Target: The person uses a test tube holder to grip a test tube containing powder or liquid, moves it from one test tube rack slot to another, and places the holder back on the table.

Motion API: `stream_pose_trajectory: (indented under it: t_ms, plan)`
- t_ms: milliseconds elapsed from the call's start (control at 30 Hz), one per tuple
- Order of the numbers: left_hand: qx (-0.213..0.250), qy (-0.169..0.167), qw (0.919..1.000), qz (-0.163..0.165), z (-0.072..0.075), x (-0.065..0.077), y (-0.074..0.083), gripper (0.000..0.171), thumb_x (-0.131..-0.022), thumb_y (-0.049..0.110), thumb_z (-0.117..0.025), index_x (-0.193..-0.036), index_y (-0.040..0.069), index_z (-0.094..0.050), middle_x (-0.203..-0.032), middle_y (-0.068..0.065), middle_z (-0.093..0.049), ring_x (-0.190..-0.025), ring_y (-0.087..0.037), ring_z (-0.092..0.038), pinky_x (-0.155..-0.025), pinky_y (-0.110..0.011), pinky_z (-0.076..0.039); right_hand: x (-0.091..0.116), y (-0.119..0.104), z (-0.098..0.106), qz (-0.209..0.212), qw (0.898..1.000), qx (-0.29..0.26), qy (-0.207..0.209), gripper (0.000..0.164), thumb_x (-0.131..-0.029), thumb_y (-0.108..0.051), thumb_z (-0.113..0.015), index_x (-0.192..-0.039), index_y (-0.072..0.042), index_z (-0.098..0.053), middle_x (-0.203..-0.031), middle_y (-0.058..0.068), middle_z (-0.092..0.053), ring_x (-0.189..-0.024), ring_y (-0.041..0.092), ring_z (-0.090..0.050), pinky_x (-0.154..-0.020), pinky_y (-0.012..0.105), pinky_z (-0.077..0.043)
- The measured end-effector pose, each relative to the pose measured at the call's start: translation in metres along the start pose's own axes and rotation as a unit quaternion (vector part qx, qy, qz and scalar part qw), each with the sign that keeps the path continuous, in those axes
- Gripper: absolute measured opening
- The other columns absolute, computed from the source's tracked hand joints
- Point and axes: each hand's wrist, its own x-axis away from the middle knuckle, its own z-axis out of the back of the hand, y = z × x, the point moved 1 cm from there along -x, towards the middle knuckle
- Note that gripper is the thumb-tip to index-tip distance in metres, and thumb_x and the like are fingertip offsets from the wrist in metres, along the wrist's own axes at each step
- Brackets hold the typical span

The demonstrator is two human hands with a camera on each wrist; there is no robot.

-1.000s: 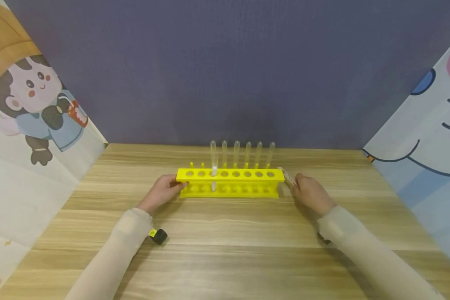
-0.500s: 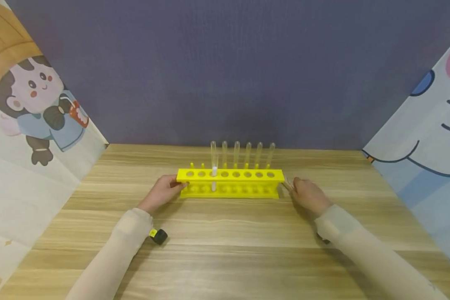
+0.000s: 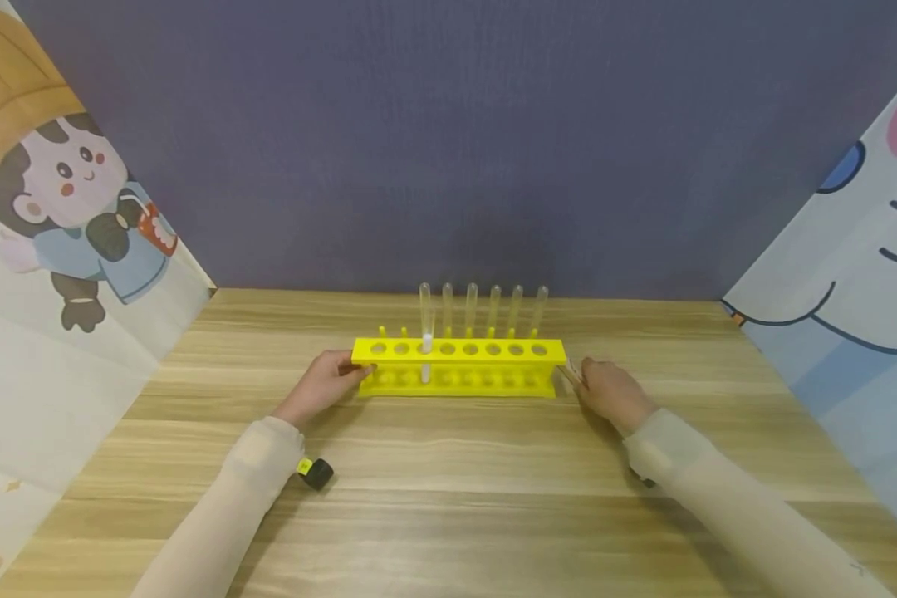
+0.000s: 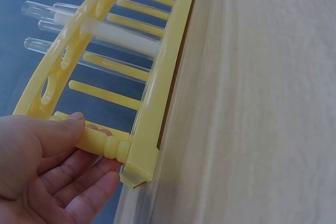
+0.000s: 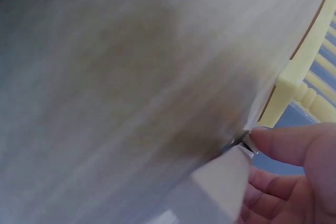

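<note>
A yellow test tube rack (image 3: 459,353) stands on the wooden table, its top row of round holes facing up. One upright test tube (image 3: 426,374) with white content sits in a hole left of the middle. At the left end my left hand (image 3: 327,380) grips the rack's end post (image 4: 97,142) between thumb and fingers. Just beyond the right end, my right hand (image 3: 611,390) pinches a slim pale tool (image 3: 571,374). A shiny metal part (image 5: 244,141) of it shows at the thumb tip in the right wrist view; its exact kind is unclear.
Several clear test tubes (image 3: 472,307) stand upside down on pegs along the rack's back. Behind the table (image 3: 448,515) rises a dark blue panel (image 3: 448,149). Printed cartoon panels flank both sides. A small black device (image 3: 317,473) is at my left wrist.
My right hand has shifted slightly left and toward me, bringing the pale tool lower by the rack's right end. The left hand and rack have stayed in place.
</note>
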Motion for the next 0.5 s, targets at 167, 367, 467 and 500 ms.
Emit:
stream_pose_trajectory:
  t_ms: [167,367,467,500]
  plan:
    - [-0.002,-0.001,1.0000,0.004,-0.0002,0.0002,0.0017,0.026,-0.094,0.017,-0.059,-0.116,0.004,-0.065,-0.113,-0.012,-0.066,-0.104,-0.025,-0.059,-0.089,-0.042,-0.048,0.0002,0.0000,-0.0018,-0.008,1.000,-0.002,-0.010,0.013,-0.087,-0.007,-0.059,-0.081,0.001,-0.051,-0.067,0.012,-0.055,-0.058,0.024,-0.051,-0.052,0.039,-0.047]
    - [-0.002,0.001,1.0000,0.006,-0.0013,-0.0006,-0.0010,0.027,-0.094,0.015,-0.059,-0.117,0.003,-0.064,-0.115,-0.014,-0.065,-0.108,-0.027,-0.059,-0.091,-0.044,-0.048,-0.0003,0.0003,-0.0036,-0.012,1.000,-0.002,-0.016,0.013,-0.086,-0.007,-0.059,-0.080,0.001,-0.050,-0.067,0.012,-0.055,-0.059,0.025,-0.052,-0.053,0.039,-0.047]
    - [0.000,0.000,1.0000,0.008,-0.0009,-0.0009,-0.0012,0.027,-0.094,0.015,-0.058,-0.118,0.003,-0.063,-0.116,-0.013,-0.065,-0.109,-0.028,-0.058,-0.091,-0.044,-0.048,-0.0009,0.0006,-0.0037,-0.010,1.000,0.001,-0.008,0.013,-0.085,-0.006,-0.060,-0.079,0.001,-0.050,-0.067,0.012,-0.055,-0.058,0.025,-0.052,-0.053,0.040,-0.047]
    - [0.002,0.000,0.9999,0.010,-0.0004,-0.0010,-0.0010,0.027,-0.094,0.017,-0.059,-0.118,0.005,-0.064,-0.116,-0.012,-0.065,-0.109,-0.026,-0.058,-0.092,-0.043,-0.048,-0.0011,0.0007,-0.0037,-0.010,1.000,0.002,-0.006,0.013,-0.085,-0.006,-0.060,-0.079,0.001,-0.050,-0.067,0.012,-0.055,-0.058,0.025,-0.052,-0.053,0.040,-0.047]
